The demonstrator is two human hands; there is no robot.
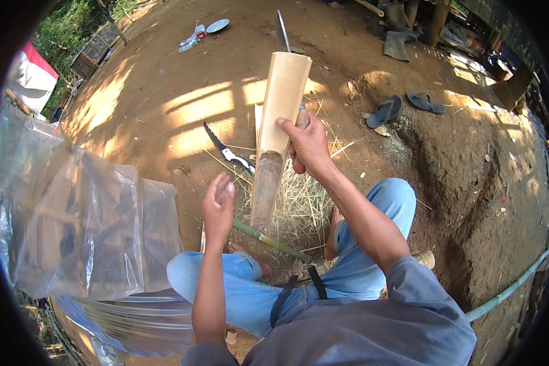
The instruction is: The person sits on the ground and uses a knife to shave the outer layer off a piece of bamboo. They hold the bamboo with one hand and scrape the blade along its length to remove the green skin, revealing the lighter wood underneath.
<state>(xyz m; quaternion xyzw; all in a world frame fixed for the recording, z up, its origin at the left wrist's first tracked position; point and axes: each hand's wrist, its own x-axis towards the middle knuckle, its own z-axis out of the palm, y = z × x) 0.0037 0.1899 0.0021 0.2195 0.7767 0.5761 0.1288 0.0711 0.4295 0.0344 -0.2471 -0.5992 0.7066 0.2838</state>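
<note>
Hands: 2, both in view.
Right hand (309,145): closed on 2 things at once, the bamboo and the knife; thumb laid on the bamboo's face.
Left hand (218,204): nothing held; fingers raised and loosely spread, slightly blurred; near the bamboo's lower end, apart from it.
Bamboo (279,110): 1 split length, raised in front of the person, tilted with its top to the right; 2 sections, upper pale, lower grey-brown and hollow.
Knife (302,111): 1; grip in the right hand, blade partly hidden behind the bamboo, tip projecting above it.
Saw (227,150): 1, black blade, black-and-white handle; on the ground left of the bamboo.
Stick (276,243): 1, green, on the ground between the feet.
Shavings (308,198): 1 pile, pieces too many to count; below and beyond the hands.
Feet (334,230): 2, bare.
Sandals (385,112): 2, on the ground ahead, to the right.
Plate (218,25): 1, far ahead, to the left.
Plastic sheet (104,213): left of the person; layers cannot be counted.
</note>
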